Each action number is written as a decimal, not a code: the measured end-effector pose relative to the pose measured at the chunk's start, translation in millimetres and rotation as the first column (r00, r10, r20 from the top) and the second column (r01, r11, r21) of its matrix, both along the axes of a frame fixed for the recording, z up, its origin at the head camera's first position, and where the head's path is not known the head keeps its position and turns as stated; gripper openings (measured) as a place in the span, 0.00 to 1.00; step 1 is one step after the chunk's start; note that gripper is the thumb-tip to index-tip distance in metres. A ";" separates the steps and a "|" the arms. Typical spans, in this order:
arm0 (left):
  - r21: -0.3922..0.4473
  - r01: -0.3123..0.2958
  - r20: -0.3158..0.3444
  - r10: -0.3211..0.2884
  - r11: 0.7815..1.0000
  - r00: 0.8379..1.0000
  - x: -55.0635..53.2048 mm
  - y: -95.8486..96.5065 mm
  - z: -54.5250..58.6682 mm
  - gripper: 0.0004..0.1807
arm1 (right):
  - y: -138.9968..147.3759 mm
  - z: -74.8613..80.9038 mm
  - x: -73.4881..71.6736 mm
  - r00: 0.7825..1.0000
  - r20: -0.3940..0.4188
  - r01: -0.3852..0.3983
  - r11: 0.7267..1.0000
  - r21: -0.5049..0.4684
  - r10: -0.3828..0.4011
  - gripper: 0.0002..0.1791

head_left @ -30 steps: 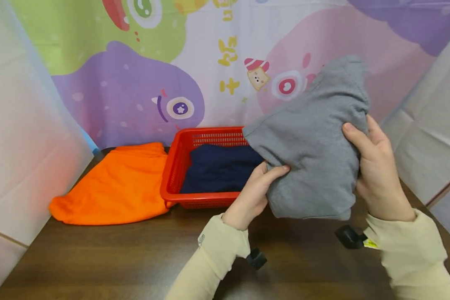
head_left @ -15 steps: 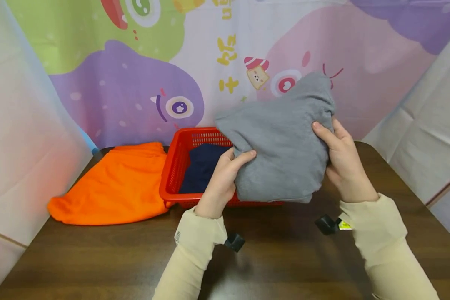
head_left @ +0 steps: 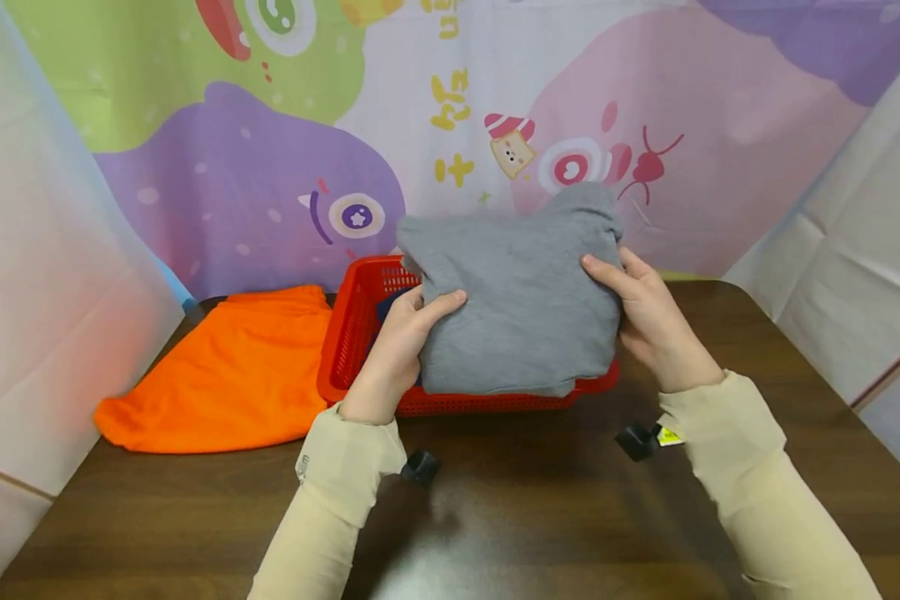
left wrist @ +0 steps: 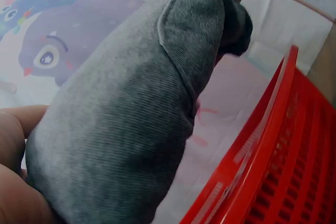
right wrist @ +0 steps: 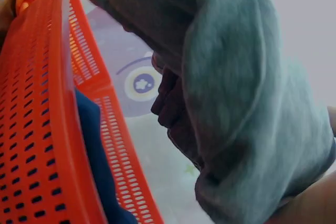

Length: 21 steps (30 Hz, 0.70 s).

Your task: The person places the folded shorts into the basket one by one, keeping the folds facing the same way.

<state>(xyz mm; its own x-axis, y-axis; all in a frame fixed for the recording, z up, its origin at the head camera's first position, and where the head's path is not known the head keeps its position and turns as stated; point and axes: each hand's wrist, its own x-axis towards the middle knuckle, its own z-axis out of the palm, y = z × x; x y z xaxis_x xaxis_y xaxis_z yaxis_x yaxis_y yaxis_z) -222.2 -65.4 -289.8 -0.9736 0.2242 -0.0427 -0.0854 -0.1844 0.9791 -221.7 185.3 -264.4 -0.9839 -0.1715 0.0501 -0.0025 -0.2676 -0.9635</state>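
Note:
A folded grey garment (head_left: 521, 304) is held up between both hands, over the red plastic basket (head_left: 337, 342). My left hand (head_left: 393, 350) grips its left side, thumb on the near face and fingers behind. On the opposite side my right hand (head_left: 648, 312) pinches it the same way. The left wrist view shows the grey cloth (left wrist: 115, 114) folded in layers, above the basket's rim. Dark navy cloth (right wrist: 97, 150) lies inside the basket, mostly hidden behind the grey garment in the head view.
An orange folded cloth (head_left: 225, 375) lies on the brown wooden table (head_left: 525, 508), left of the basket and against its side. Behind stands a curtain (head_left: 450, 200) printed with cartoon creatures. White panels (head_left: 855, 250) flank both sides of the table.
Both hands have carried the grey garment left and down, from right of the basket to over it. It now hangs more level and hides most of the navy cloth.

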 end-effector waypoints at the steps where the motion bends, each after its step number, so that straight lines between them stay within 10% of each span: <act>1: -0.006 -0.009 0.006 0.009 1.000 1.000 -0.4 -3.8 0.7 0.23 | -1.5 -1.0 -1.5 1.000 0.008 -0.011 1.000 0.002 0.011 0.29; 21: -0.188 -0.082 0.062 0.096 0.979 0.993 -34.9 -55.4 15.1 0.23 | -26.1 -14.9 -47.8 0.960 0.151 -0.229 0.971 -0.067 0.237 0.08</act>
<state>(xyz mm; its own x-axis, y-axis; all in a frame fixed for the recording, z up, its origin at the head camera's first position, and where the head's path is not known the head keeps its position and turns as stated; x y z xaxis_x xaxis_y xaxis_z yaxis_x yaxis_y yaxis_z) -257.1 -120.8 -274.6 -0.9823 0.1187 -0.1447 -0.1471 -0.0110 0.9891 -269.5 159.2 -279.3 -0.9131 -0.3984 -0.0872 0.2153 -0.2893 -0.9327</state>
